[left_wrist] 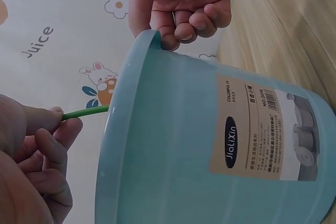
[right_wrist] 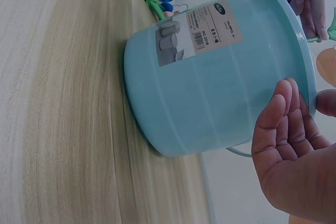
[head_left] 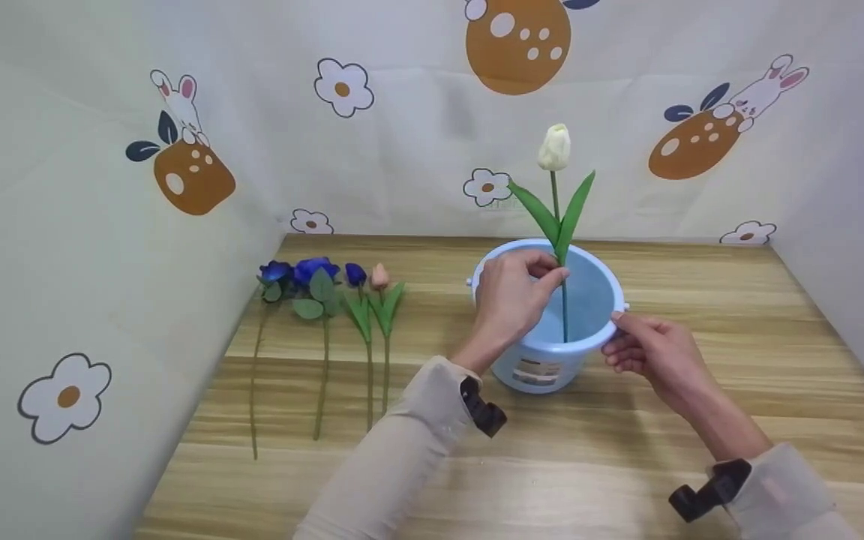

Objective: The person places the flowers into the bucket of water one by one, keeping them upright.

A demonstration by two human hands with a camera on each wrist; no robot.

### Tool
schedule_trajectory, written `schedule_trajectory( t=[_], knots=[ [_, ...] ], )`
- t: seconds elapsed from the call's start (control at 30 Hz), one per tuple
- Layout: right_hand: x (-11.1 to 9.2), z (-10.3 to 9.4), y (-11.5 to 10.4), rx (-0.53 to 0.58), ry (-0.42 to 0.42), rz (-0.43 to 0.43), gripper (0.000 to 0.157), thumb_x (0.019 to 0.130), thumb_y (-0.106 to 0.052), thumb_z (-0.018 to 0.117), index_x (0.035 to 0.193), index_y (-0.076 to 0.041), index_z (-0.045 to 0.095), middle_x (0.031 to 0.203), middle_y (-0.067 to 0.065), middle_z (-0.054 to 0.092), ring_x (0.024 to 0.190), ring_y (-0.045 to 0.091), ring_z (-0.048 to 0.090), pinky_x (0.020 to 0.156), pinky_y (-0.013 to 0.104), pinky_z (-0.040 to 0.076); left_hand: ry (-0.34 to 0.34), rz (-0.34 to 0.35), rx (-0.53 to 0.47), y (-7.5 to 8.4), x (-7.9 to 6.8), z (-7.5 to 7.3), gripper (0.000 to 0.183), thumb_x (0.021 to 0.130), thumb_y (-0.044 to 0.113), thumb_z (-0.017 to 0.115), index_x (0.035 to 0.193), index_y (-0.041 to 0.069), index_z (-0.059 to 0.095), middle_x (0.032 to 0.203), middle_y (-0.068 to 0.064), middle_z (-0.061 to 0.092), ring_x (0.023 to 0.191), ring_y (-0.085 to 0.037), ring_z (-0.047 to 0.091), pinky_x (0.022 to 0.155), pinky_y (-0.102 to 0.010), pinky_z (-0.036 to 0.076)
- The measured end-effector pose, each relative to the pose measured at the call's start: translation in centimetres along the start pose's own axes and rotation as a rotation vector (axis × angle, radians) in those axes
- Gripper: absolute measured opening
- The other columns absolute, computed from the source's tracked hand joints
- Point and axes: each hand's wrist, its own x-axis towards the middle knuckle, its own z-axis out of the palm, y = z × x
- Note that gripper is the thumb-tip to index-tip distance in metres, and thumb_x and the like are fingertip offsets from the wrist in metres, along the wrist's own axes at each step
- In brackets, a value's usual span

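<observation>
A white tulip point(head_left: 554, 150) with two green leaves stands upright in the light blue bucket point(head_left: 505, 369). My left hand point(head_left: 511, 300) pinches its stem just under the leaves, over the bucket's opening; the lower stem runs down inside. In the left wrist view a short piece of green stem point(left_wrist: 86, 112) shows between the fingertips and the rim. The right hand point(head_left: 661, 356) holds the bucket's right rim, thumb on top and fingers against the outer wall point(right_wrist: 220, 98), as the right wrist view shows. The bucket rests upright on the wooden table.
Left of the bucket several flowers lie side by side on the table point(head_left: 589, 465): a dark blue flower point(head_left: 276, 271), a blue rose point(head_left: 316, 271), a blue tulip point(head_left: 355, 275) and a peach tulip point(head_left: 380, 277). Printed cloth walls point(head_left: 417, 150) stand behind and at the sides.
</observation>
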Motion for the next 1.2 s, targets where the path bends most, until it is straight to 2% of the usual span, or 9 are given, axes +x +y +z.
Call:
schedule_trajectory(
  t=[0.17,0.6,0.87,1.2],
  knots=[
    [0.0,0.0,0.0,-0.007,0.002,-0.008,0.028,0.107,-0.03,0.064,0.091,-0.011,0.078,0.076,0.002,0.075,0.068,0.012,0.072,0.069,0.025,0.064,-0.008,0.028,0.055,0.4,0.2,0.2,0.011,0.095,0.027,0.082,0.097,0.016,0.083,0.085,0.006,0.079,0.077,-0.002,0.067,0.071,-0.021,0.049],
    [0.0,-0.2,0.0,-0.003,-0.004,0.009,0.027,0.107,-0.03,0.064,0.093,-0.012,0.078,0.077,0.002,0.076,0.069,0.012,0.072,0.069,0.025,0.063,-0.07,-0.028,0.11,1.2,0.7,1.0,0.011,0.095,0.029,0.082,0.098,0.018,0.083,0.088,0.007,0.08,0.076,-0.002,0.062,0.069,-0.019,0.047],
    [-0.1,-0.1,-0.1,-0.004,-0.005,0.008,0.028,0.107,-0.03,0.064,0.092,-0.012,0.078,0.077,0.002,0.075,0.069,0.012,0.072,0.069,0.025,0.063,-0.1,-0.047,0.112,1.4,1.0,1.3,0.011,0.095,0.029,0.082,0.097,0.018,0.083,0.085,0.009,0.078,0.074,-0.003,0.061,0.066,-0.019,0.046],
    [0.1,0.4,0.2,0.041,0.007,-0.021,0.031,0.108,-0.023,0.061,0.083,-0.011,0.076,0.072,0.002,0.074,0.064,0.012,0.071,0.065,0.025,0.062,-0.138,-0.067,0.161,1.4,1.4,1.9,0.011,0.093,0.031,0.083,0.096,0.021,0.084,0.081,0.012,0.075,0.072,-0.001,0.06,0.064,-0.019,0.045]
  ],
)
